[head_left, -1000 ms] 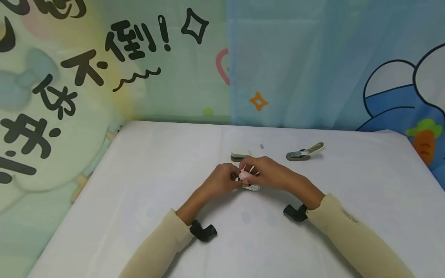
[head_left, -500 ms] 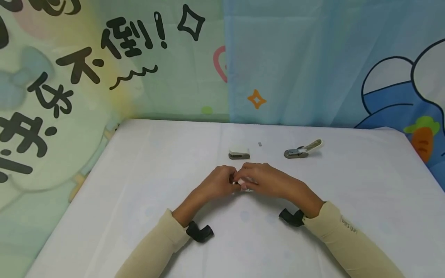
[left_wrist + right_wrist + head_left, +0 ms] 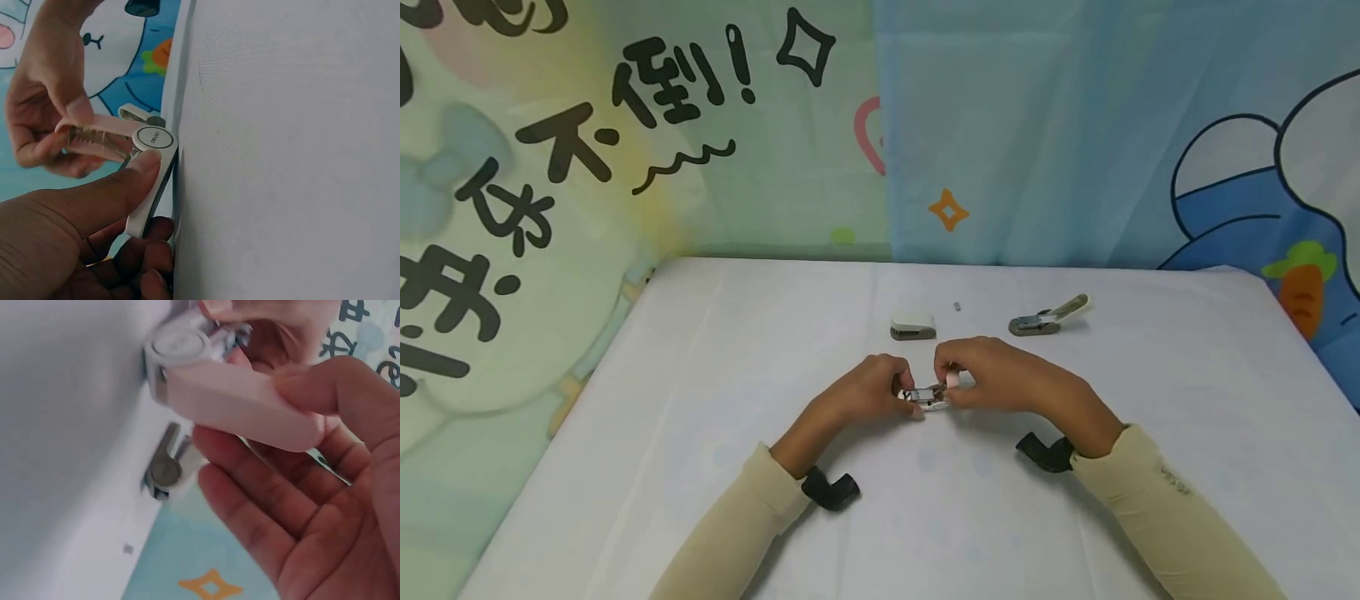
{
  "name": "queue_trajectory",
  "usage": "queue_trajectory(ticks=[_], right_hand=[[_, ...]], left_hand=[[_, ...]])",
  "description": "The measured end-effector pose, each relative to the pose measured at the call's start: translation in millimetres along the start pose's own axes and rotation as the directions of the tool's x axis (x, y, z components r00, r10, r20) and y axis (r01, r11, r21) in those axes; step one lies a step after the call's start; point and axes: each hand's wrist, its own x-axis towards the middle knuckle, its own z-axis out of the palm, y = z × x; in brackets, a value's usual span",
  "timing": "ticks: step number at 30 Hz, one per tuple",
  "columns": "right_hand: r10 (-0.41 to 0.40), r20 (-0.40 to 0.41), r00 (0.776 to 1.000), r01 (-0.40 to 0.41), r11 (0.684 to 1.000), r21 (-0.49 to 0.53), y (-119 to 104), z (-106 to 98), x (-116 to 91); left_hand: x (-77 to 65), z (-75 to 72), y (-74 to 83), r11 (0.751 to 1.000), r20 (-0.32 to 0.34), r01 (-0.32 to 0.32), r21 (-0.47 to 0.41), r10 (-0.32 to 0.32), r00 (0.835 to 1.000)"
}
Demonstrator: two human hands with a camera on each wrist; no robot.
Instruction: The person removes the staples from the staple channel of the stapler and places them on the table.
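The left hand [image 3: 868, 392] pinches the white base [image 3: 143, 209] of an opened stapler [image 3: 155, 137]. The right hand [image 3: 1009, 377] grips its raised pink cover [image 3: 240, 407].

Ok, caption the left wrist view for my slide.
Opened stapler: left hand on its white part, right hand on its pink arm.

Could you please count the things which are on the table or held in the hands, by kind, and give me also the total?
Staplers: 3 (pink stapler, in both hands; closed white stapler; open white stapler)
Small grey piece: 1, too small to identify
Total: 4
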Motion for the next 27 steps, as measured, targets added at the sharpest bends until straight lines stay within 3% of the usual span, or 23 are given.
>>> queue_trajectory(ticks=[5,9,14,20,23,27], right_hand=[[0.083,0.03,0.996,-0.079,0.991,-0.112,5,-9,-7],[0.086,0.045,0.995,-0.074,0.973,-0.219,9,-8,-10],[0.025,0.043,0.999,-0.014,0.969,-0.246,12,-6,-7],[0.048,0.051,0.998,-0.033,0.962,-0.27,9,-4,-7],[0.03,0.02,0.999,-0.023,0.956,-0.293,4,-2,-7],[-0.062,-0.083,0.995,0.037,0.96,-0.277,-3,5,-4]], left_hand=[[1.3,-2.1,2.4,1.0,0.004,0.009,0.009,-0.009,1.0],[1.2,-3.2,3.3,1.0,0.012,0.018,-0.003,-0.018,1.0],[0.6,-4.8,3.5,1.0,0.01,0.014,0.001,-0.014,1.0],[-0.6,-2.9,3.7,1.0,0.002,0.005,0.03,-0.005,1.0],[-0.8,-1.2,4.6,0.999,-0.003,-0.003,0.052,0.003,1.0],[-2.0,-1.2,6.5,0.998,-0.013,-0.017,0.066,0.018,1.0]])
